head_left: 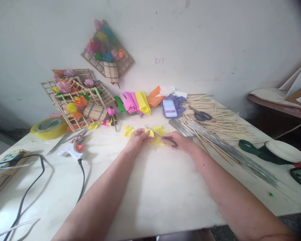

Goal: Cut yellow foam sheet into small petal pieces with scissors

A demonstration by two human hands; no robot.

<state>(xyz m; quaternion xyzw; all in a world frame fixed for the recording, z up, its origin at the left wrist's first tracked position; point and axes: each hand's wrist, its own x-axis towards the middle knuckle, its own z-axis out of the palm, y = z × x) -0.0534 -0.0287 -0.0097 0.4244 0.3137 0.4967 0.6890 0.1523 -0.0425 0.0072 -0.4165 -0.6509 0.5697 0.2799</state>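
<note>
My left hand (138, 140) pinches a small piece of yellow crepe paper (149, 133) over the middle of the table. In my right hand (177, 141) is a pair of dark-handled scissors (157, 134), its blades pointing left and lying close by the paper's edge. Whether the blades touch the paper I cannot tell. Yellow paper scraps (158, 143) lie on the table under and between my hands. Cut yellow petal shapes (127, 131) rest just left of my left hand.
Folded crepe paper (134, 102), a phone (170, 108) and purple yarn (180, 103) lie at the back. Wires (230, 154), sticks (223, 129) and spare scissors (202, 115) cover the right. Leftward are a corded glue gun (72, 149), tape (48, 129) and flower-decorated lattices (77, 100).
</note>
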